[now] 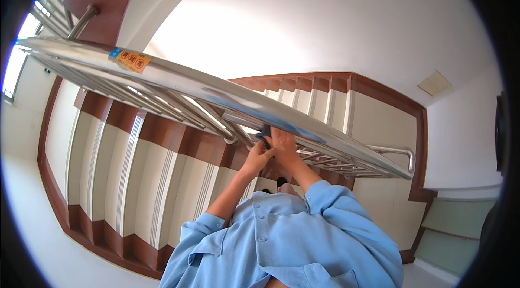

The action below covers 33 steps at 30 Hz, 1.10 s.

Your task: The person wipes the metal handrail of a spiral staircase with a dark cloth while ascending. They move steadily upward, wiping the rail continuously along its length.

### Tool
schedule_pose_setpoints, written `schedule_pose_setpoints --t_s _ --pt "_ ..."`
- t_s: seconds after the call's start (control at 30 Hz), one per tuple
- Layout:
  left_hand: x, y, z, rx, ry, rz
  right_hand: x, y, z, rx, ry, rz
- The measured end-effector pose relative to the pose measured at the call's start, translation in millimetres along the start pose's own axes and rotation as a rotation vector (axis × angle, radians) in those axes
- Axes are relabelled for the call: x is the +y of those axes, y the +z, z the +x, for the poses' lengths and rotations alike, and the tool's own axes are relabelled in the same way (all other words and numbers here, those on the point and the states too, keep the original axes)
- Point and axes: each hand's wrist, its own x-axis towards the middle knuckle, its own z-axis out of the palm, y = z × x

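A dark cloth point(264, 133) is bunched between my two hands, against the metal bars under the stair handrail point(227, 97). My right hand point(283, 143) is closed around the cloth just below the rail; part of its fingers is hidden behind the cloth and bars. Slightly lower and to the left, my left hand point(258, 158) pinches the cloth's near end with bent fingers. The handrail is a thick polished stainless steel tube, with a slanting balustrade of thinner bars point(203, 111) beneath it.
Pale steps point(142, 166) with brown edges descend or rise on the left; another flight point(313, 101) lies beyond the rail. An orange and blue sticker point(130, 60) with writing is on the handrail. A landing point(382, 210) spreads at right, by a white wall point(459, 137).
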Motion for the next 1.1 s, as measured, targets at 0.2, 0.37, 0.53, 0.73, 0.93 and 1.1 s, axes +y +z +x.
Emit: schedule_pose_setpoints --t_s 0.2,0.37,0.53,0.73,0.93,1.1 --pt "82 35 -32 -0.221 0.366 0.621 37 9 -48 -0.151 0.348 0.002" --pt "159 88 -33 -0.098 1.135 0.886 25 19 -36 0.090 0.419 0.049" --pt "156 107 24 0.116 1.261 1.281 27 -29 -36 0.038 0.723 0.179" --pt "156 116 24 0.148 1.250 1.334 107 -17 -102 -0.128 0.938 -0.070" --pt "151 109 24 0.182 1.253 1.356 25 24 -60 0.318 0.802 -0.275" --pt "154 105 21 0.143 1.208 1.418 74 29 -70 0.063 0.887 -0.047"
